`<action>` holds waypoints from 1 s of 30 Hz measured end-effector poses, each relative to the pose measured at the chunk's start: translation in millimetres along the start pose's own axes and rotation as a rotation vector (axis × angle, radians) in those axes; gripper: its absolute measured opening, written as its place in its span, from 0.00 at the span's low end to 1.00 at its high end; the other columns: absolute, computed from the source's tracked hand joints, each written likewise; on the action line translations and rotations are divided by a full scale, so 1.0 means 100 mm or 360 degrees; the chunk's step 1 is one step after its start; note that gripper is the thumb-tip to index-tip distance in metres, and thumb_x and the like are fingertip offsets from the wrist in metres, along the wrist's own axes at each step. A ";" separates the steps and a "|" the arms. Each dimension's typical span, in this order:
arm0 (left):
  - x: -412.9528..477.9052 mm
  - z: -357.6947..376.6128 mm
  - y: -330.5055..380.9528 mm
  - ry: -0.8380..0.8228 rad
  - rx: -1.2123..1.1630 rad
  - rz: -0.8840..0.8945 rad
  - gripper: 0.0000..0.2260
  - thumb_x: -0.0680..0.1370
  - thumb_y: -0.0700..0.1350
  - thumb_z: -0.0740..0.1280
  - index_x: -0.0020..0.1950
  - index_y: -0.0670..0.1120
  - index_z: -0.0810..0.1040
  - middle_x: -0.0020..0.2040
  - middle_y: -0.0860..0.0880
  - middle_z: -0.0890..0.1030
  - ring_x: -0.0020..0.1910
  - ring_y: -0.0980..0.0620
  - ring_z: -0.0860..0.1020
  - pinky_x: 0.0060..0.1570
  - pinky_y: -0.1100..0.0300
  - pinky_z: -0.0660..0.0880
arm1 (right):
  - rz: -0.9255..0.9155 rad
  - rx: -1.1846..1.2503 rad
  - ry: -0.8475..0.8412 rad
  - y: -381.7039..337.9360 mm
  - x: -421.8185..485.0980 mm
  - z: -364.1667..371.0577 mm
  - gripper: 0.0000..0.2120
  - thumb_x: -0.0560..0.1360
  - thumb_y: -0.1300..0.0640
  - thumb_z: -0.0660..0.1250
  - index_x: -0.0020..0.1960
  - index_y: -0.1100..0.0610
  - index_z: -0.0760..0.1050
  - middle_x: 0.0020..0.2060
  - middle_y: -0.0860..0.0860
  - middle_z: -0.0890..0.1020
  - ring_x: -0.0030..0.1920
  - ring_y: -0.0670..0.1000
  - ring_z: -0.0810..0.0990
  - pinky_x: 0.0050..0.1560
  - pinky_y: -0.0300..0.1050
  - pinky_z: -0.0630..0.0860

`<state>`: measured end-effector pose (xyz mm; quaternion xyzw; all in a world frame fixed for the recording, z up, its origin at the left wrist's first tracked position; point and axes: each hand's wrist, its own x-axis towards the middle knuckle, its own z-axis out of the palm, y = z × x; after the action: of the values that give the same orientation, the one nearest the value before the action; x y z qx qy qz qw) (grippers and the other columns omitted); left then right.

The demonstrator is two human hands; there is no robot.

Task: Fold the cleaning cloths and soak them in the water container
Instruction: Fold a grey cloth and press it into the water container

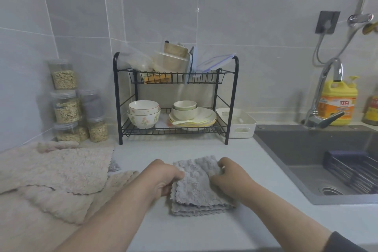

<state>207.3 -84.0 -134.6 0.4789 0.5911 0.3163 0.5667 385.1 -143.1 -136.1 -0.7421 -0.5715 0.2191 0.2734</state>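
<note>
The grey cloth [196,190] lies folded in layers on the surface [143,221], about halfway between the left edge and the sink [296,145]. It is fluffy, with wavy edges. Both arms reach forward. The left hand [163,178] pinches the cloth's left side with curled fingers. The right hand [231,178] grips its right side, near the far corner. The cloth sits between the two hands. Beige cloths [61,170] lie spread out by the left edge. A white tub [252,127] stands at the back edge.

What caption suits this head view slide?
Left hand and right hand grip a folded grey cloth on the counter.
</note>
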 end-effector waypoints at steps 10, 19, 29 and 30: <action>0.09 0.04 0.34 -0.0503 -0.0729 -0.0027 0.15 0.62 0.37 0.72 0.48 0.40 0.81 0.46 0.43 0.84 0.47 0.45 0.81 0.58 0.53 0.74 | -0.0326 0.1515 0.0146 -0.17 0.20 -0.41 0.14 0.73 0.71 0.67 0.52 0.57 0.70 0.41 0.57 0.83 0.39 0.57 0.81 0.41 0.56 0.79; 0.35 0.39 1.12 -0.0064 -0.0886 0.0668 0.07 0.74 0.33 0.67 0.49 0.41 0.80 0.45 0.41 0.85 0.44 0.43 0.84 0.42 0.50 0.81 | -0.0160 0.1933 0.0401 -0.35 0.74 -0.87 0.07 0.73 0.69 0.68 0.48 0.58 0.75 0.39 0.56 0.85 0.40 0.58 0.83 0.46 0.58 0.79; -0.24 0.63 2.35 -0.0028 -0.0658 0.0757 0.09 0.72 0.31 0.69 0.43 0.45 0.82 0.41 0.45 0.86 0.40 0.47 0.84 0.38 0.56 0.81 | 0.0149 0.2047 0.0578 -0.80 0.51 -2.01 0.05 0.73 0.67 0.68 0.47 0.61 0.75 0.35 0.54 0.84 0.36 0.54 0.82 0.44 0.54 0.79; -0.31 0.67 2.49 -0.0068 -0.0668 0.0738 0.09 0.72 0.31 0.69 0.43 0.45 0.82 0.41 0.45 0.86 0.40 0.47 0.84 0.38 0.56 0.81 | 0.0167 0.2044 0.0590 -0.84 0.46 -2.14 0.04 0.73 0.67 0.68 0.46 0.61 0.75 0.34 0.54 0.83 0.35 0.53 0.82 0.44 0.53 0.78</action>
<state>320.6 -39.3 94.5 0.4800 0.3758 0.5422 0.5782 472.1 -115.0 80.3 -0.4842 -0.2343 0.3975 0.7434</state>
